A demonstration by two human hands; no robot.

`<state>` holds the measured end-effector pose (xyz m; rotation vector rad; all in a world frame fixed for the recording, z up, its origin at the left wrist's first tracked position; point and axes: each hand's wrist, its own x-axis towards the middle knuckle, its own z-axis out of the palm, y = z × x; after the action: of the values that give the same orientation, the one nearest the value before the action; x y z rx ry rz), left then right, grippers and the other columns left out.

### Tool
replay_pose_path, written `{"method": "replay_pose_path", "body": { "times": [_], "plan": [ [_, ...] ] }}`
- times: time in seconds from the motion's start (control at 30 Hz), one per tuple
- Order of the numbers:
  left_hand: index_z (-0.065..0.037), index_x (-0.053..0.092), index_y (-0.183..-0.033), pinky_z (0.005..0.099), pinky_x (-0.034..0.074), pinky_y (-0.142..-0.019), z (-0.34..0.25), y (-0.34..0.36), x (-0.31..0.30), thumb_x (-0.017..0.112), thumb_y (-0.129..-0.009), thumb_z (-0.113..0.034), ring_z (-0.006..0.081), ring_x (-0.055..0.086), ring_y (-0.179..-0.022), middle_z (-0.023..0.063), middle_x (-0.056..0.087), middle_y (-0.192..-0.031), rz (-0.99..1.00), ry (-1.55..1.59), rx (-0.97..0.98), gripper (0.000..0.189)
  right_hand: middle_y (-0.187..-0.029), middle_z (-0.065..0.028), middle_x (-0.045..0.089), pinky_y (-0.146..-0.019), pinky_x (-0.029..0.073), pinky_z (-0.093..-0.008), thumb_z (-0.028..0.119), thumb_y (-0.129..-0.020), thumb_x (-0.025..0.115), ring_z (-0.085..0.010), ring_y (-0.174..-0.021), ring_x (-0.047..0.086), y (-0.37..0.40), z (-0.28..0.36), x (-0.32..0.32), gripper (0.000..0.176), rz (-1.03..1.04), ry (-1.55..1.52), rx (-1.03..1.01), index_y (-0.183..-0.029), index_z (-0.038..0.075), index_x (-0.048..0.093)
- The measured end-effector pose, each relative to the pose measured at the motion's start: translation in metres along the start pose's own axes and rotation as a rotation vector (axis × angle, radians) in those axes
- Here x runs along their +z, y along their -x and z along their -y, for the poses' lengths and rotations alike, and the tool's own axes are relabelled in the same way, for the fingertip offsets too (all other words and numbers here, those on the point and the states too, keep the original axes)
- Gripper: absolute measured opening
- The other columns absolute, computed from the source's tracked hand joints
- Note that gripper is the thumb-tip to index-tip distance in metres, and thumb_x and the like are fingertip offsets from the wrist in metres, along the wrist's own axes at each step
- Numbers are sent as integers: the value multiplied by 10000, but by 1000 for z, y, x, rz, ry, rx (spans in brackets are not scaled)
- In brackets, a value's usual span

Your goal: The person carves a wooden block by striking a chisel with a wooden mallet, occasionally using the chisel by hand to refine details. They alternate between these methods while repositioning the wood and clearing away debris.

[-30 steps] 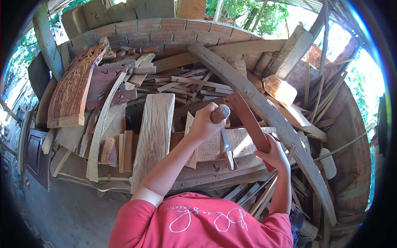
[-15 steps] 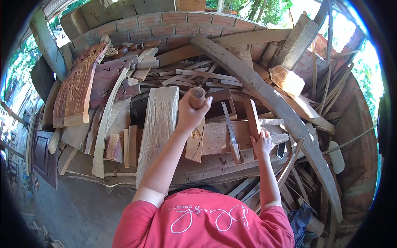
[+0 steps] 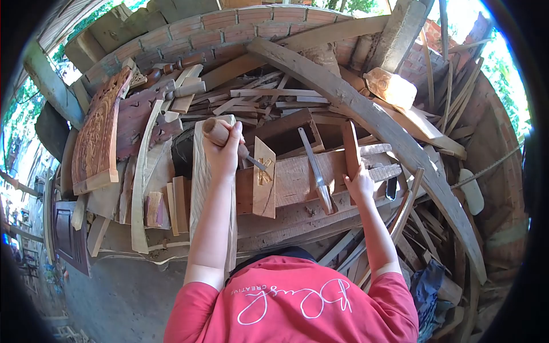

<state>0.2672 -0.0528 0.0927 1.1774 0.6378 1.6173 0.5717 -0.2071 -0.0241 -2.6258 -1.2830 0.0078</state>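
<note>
My left hand (image 3: 224, 150) is closed round the thick wooden handle (image 3: 216, 131) of a chisel. Its metal shaft (image 3: 255, 163) slants down to the right, its end at the carved patch of a small light board (image 3: 264, 194). Whether the edge touches the wood is hard to see. That board stands on or against a long wooden beam (image 3: 297, 176). Farther right, my right hand (image 3: 360, 184) grips the near end of a flat brown wooden bar (image 3: 350, 146). Between the hands, a long metal-bladed tool with a wooden handle (image 3: 315, 171) lies across the beam.
A pale plank (image 3: 200, 171) lies beneath my left forearm. Carved panels (image 3: 100, 131) lean at the left. Wood strips (image 3: 269, 94) are heaped behind, before a brick wall (image 3: 240, 28). A long curved timber (image 3: 366, 120) crosses the right side. A dark plastic bag (image 3: 429, 291) lies lower right.
My left hand has moved left and tilted the chisel, so its shaft now shows against the carved board. My right hand keeps its hold on the bar. The whole view has shifted slightly.
</note>
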Motion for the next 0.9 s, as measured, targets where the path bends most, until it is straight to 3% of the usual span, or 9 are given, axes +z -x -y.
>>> {"method": "replay_pose_path", "body": {
  "times": [0.23,0.3,0.83,0.9],
  "plan": [
    [-70,493,-737,195,405,-482,-2,-9,11,668,-766,-65,60,502,-512,-1,530,-628,99,-146,78,178,-1054,-205,555,-789,458,-407,379,-737,620,-330,-913,578,0,-2,-1,712,31,10,21,-1276,2,345],
    [-57,492,-786,225,420,-489,2,-13,13,632,-771,-15,95,512,-521,24,515,-636,144,-194,112,147,-1080,-206,547,-783,464,-405,376,-739,614,-333,-926,576,-1,-2,-1,709,38,-8,41,-1279,3,345],
    [-63,472,-809,237,411,-495,9,-15,27,617,-778,-4,101,500,-516,27,503,-626,220,-64,22,160,-1115,-185,532,-802,464,-389,342,-733,617,-324,-956,564,-2,-7,3,682,2,-85,31,-1271,12,357],
    [-58,509,-736,200,415,-467,8,-17,29,646,-777,-45,67,504,-493,4,530,-604,221,-28,11,144,-1120,-185,530,-803,464,-389,339,-732,618,-323,-959,563,-2,-8,3,680,7,-98,37,-1270,14,358]
  ]
}}
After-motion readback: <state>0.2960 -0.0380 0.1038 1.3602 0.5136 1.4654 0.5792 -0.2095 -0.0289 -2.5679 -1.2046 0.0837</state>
